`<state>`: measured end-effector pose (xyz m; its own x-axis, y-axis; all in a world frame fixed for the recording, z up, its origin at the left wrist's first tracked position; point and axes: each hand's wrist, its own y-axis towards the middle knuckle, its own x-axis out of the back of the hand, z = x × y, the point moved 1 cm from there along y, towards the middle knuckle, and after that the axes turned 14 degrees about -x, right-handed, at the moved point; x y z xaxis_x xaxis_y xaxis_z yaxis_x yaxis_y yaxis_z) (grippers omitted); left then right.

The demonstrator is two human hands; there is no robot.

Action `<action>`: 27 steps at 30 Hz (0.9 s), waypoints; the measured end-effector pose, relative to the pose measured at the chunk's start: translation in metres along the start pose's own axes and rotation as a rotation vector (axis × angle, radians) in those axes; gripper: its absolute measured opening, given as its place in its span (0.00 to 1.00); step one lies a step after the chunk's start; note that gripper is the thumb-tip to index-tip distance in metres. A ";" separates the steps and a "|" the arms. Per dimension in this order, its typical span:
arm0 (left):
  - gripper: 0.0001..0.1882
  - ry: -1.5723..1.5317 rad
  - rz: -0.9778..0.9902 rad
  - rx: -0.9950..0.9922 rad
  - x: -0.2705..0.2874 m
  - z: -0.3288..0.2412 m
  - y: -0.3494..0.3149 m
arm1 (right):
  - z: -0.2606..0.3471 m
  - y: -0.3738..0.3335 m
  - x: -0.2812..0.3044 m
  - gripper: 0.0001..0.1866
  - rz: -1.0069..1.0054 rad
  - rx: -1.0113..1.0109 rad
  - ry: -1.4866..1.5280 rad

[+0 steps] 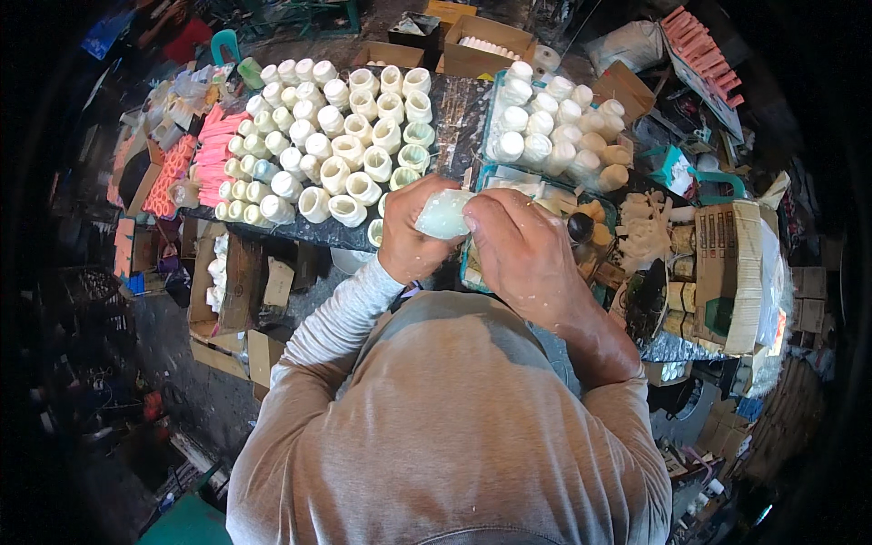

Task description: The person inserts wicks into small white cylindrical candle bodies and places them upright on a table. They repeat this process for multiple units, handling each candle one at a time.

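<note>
My left hand [406, 234] is wrapped around a pale green, waxy, rounded piece [442, 218], holding it in front of my chest over the table's near edge. At the right end of the piece, the thumb and fingers of my right hand [529, 254] are closed on its rim. Most of its underside is hidden by my hands. Just beyond my left hand stand rows of white and pale green hollow waxy cups [364, 188] with their open mouths facing up. White rounded pieces [538, 145] are grouped in a shallow tray farther right.
Pink sticks [216, 150] and orange ring-shaped pieces [170, 177] lie at the left. Cardboard boxes [486, 44] stand behind the table, and another carton [727, 263] is at the right. A dark bottle top [580, 227] rises near my right hand.
</note>
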<state>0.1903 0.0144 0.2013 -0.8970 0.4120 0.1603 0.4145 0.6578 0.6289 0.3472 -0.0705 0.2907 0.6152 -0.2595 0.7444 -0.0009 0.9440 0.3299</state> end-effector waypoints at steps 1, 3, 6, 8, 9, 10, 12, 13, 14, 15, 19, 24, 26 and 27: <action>0.18 0.021 0.006 0.011 0.002 0.000 0.000 | 0.001 0.000 0.000 0.13 0.016 0.008 -0.018; 0.18 0.070 0.016 -0.027 0.004 -0.001 0.000 | 0.001 0.001 0.001 0.12 0.042 0.021 -0.042; 0.19 0.140 0.031 -0.058 0.006 0.003 0.002 | -0.004 0.008 -0.002 0.12 0.059 0.043 -0.060; 0.19 0.185 0.061 -0.051 0.007 0.002 0.002 | -0.006 0.010 -0.004 0.11 0.077 0.043 -0.055; 0.19 0.198 0.062 -0.050 0.008 0.002 0.001 | -0.006 0.010 -0.005 0.11 0.085 0.045 -0.062; 0.20 0.215 0.063 -0.047 0.008 0.002 0.001 | -0.007 0.010 -0.006 0.11 0.096 0.041 -0.069; 0.20 0.263 0.067 -0.057 0.009 0.000 0.001 | -0.007 0.010 -0.007 0.11 0.110 0.040 -0.083; 0.20 0.294 0.069 -0.069 0.009 -0.001 0.001 | -0.008 0.010 -0.007 0.10 0.114 0.042 -0.091; 0.20 0.326 0.070 -0.078 0.009 -0.001 0.001 | -0.008 0.010 -0.008 0.10 0.117 0.044 -0.099; 0.20 0.331 0.078 -0.075 0.009 -0.002 0.001 | -0.009 0.010 -0.008 0.10 0.120 0.047 -0.104; 0.23 0.374 0.110 -0.056 0.008 -0.004 0.001 | -0.011 0.011 -0.010 0.10 0.139 0.062 -0.147; 0.27 0.464 0.166 -0.039 0.006 -0.009 0.001 | -0.013 0.010 -0.012 0.12 0.146 0.093 -0.219; 0.29 0.492 0.184 -0.012 0.004 -0.010 0.000 | -0.014 0.009 -0.014 0.13 0.128 0.119 -0.248; 0.30 0.498 0.166 -0.027 0.003 -0.010 0.001 | -0.015 0.009 -0.015 0.13 0.132 0.126 -0.257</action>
<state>0.1863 0.0094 0.2102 -0.7868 0.1554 0.5974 0.5589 0.5902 0.5826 0.3493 -0.0550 0.2736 0.3842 -0.1948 0.9025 -0.1747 0.9445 0.2782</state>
